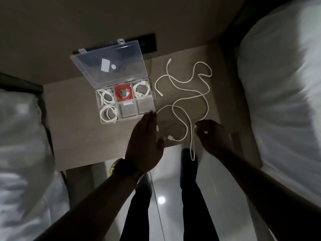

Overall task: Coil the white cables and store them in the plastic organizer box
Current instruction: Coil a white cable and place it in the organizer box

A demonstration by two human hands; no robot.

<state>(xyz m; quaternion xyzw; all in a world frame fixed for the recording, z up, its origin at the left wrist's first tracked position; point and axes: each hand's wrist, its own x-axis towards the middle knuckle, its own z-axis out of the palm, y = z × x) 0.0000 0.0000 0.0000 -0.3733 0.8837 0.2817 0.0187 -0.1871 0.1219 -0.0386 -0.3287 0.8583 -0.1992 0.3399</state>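
Note:
A clear plastic organizer box point(127, 117) stands open on the small table point(78, 119), its lid point(111, 66) tilted back. Three compartments hold coiled white cables and one holds an orange cable point(123, 95); two front compartments look empty. To the right of the box lie two loose white cables: a shorter one point(162, 77) at the back and a long one point(206, 101) that snakes forward and loops over the table's front edge. My left hand point(144, 143) hovers flat and open by the box's front right corner, near the cable's plug. My right hand point(215, 136) pinches the long cable.
The table stands between two beds with white bedding, one at the left point(20, 136) and one at the right point(281, 84). A black wall panel point(147, 44) sits behind the box lid. My legs and a glossy floor show below the table's front edge.

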